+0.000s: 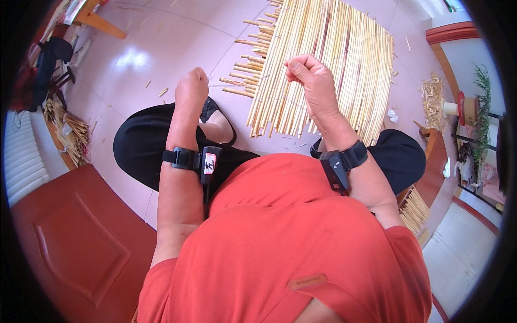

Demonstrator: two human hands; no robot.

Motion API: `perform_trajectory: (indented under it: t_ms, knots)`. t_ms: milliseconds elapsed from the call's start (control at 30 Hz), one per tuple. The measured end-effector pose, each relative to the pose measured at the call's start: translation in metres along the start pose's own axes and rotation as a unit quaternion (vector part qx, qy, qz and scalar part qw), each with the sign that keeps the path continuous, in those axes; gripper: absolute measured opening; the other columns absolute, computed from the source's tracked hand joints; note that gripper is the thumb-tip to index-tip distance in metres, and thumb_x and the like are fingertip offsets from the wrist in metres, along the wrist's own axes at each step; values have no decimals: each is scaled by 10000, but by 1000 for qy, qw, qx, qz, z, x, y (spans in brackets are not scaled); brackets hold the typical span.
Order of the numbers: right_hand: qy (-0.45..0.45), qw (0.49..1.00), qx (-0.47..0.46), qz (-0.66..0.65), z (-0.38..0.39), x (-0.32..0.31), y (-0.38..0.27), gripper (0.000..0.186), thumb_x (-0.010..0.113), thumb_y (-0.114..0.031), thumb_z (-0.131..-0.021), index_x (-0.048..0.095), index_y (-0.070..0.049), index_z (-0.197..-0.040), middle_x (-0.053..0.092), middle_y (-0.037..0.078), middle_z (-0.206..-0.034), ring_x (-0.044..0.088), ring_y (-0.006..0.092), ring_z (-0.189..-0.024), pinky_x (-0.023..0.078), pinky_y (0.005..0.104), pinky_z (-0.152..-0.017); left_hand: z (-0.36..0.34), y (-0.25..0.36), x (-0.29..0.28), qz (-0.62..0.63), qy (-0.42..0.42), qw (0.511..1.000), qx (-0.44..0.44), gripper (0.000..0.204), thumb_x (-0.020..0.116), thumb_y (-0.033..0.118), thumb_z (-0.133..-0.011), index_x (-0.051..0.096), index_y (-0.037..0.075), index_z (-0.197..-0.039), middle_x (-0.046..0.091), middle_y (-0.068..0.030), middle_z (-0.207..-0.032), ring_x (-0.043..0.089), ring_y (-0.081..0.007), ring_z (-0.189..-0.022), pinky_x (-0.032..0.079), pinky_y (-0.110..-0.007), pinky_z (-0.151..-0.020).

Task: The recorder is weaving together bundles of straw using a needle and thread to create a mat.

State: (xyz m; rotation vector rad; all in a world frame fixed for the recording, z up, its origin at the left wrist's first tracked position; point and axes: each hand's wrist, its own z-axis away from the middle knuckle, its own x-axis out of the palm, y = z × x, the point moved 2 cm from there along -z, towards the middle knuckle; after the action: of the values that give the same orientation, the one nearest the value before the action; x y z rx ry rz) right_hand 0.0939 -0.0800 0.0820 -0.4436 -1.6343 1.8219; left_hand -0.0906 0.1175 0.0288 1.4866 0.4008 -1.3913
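A mat of pale reed stalks [344, 59] lies on the floor ahead of me, its stalks side by side and bound by thin cross threads. Uneven stalk ends jut out along its left side. My left hand [192, 86] is closed in the air left of the mat, above my shoe; a faint thin line, perhaps thread, runs from it toward the stalk ends. Over the mat's near part, my right hand [313, 81] is closed with thumb and forefinger pinched together. Whatever either hand grips is too fine or hidden to make out.
Bundles of loose stalks [67, 129] lie at the left wall, and more stalks [414, 212] at the right. A red-brown panelled board [86, 237] is at lower left. A spool-like object [461, 109] stands far right. Stalk scraps [163, 92] dot the tiled floor.
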Motion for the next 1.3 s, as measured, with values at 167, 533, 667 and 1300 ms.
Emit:
perform_trajectory:
  t_ms: [167, 533, 667, 1300]
  knots:
    - [15, 999, -31, -25, 8, -3, -12, 102, 625, -133, -888, 646, -35, -876, 632, 28, -808, 580, 97, -776, 465, 233, -762, 14, 51, -56, 595, 48, 798, 86, 58, 584, 63, -870, 599, 32, -824, 554, -17, -640, 495, -65, -540, 444, -213, -513]
    - [-43, 994, -102, 22, 42, -4, -83, 149, 695, -71, -811, 643, -13, -939, 622, 7, -821, 547, 55, -765, 449, 199, -684, 86, 167, -54, 669, -240, 699, 78, 61, 591, 62, -869, 584, 20, -825, 549, -15, -646, 490, -67, -512, 403, -195, -460]
    - [-42, 997, -68, 3, 45, -8, -80, 116, 691, -76, -818, 648, -5, -899, 619, 10, -796, 548, 59, -744, 447, 197, -677, 86, 172, -43, 700, -288, 649, 70, 48, 590, 52, -858, 578, 23, -821, 528, -6, -636, 457, -55, -503, 379, -201, -445]
    - [114, 967, -94, -209, -9, -62, -57, 183, 630, -158, -890, 595, 5, -966, 558, 16, -733, 521, 100, -591, 462, 254, -583, 64, 179, -79, 587, -166, 711, 350, 94, 614, 21, -801, 562, 13, -723, 514, -1, -619, 437, -95, -461, 354, -228, -432]
